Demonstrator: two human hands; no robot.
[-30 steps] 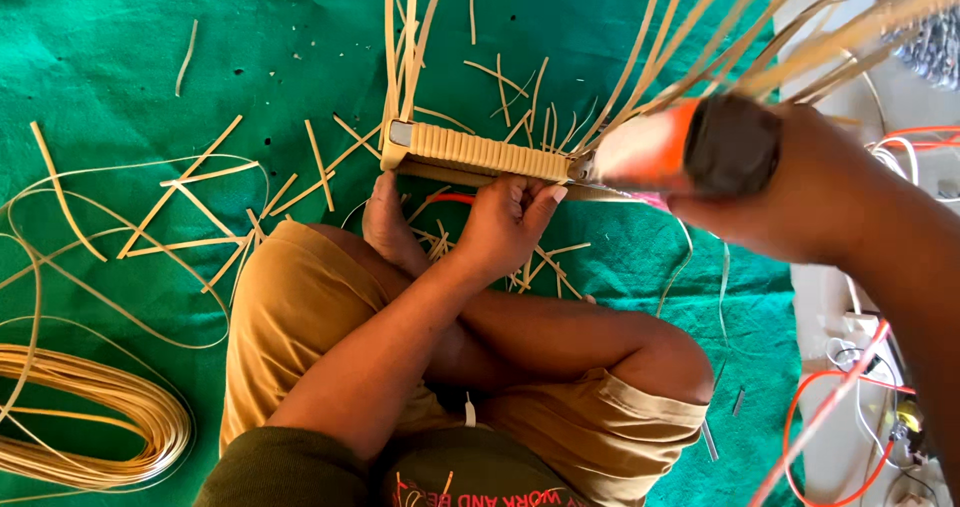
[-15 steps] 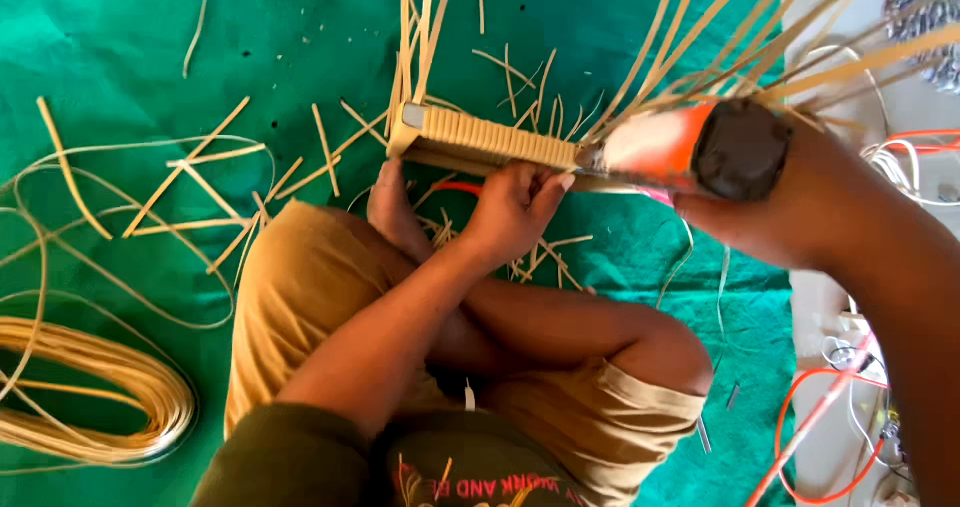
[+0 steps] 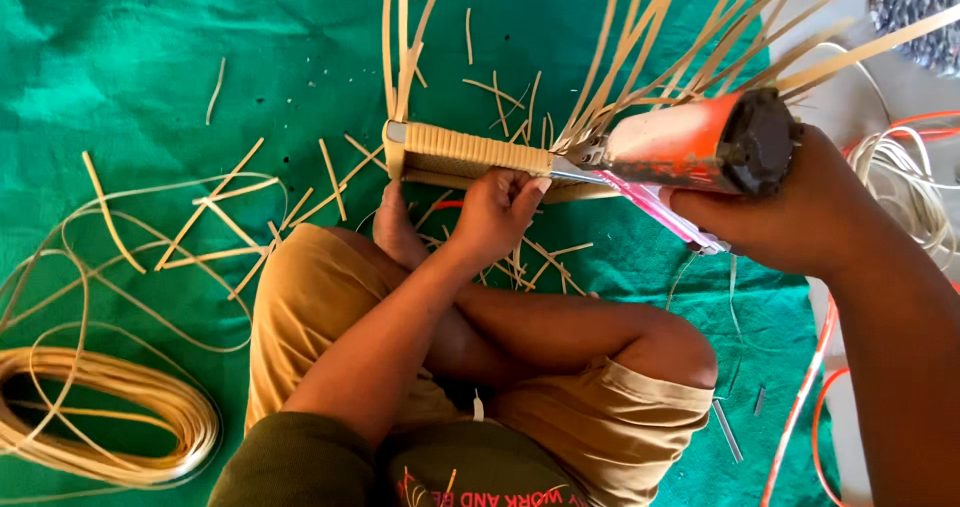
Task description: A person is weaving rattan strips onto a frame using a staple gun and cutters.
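Observation:
My left hand (image 3: 497, 210) grips the lower edge of a cane-wrapped frame bar (image 3: 470, 152), thumb near the tool's nose. Loose cane strips (image 3: 650, 37) fan up and to the right from the bar's right end. Two upright strips (image 3: 398, 37) rise from its left end. My right hand (image 3: 790, 202) is closed around an orange and black staple gun (image 3: 690, 145), whose metal tip (image 3: 572, 167) presses at the bar's right end. I sit cross-legged in tan shorts, one foot under the bar.
A green cloth (image 3: 150, 67) covers the floor, littered with cut cane scraps (image 3: 230, 217). A coil of cane (image 3: 100, 417) lies at the lower left. Orange hose (image 3: 810, 407) and white cord (image 3: 910, 187) run along the right edge. A dark patterned object (image 3: 920, 12) sits top right.
The view has shifted slightly. My right hand has brought the staple gun a little lower and closer against the bar's right end. My left hand keeps its hold.

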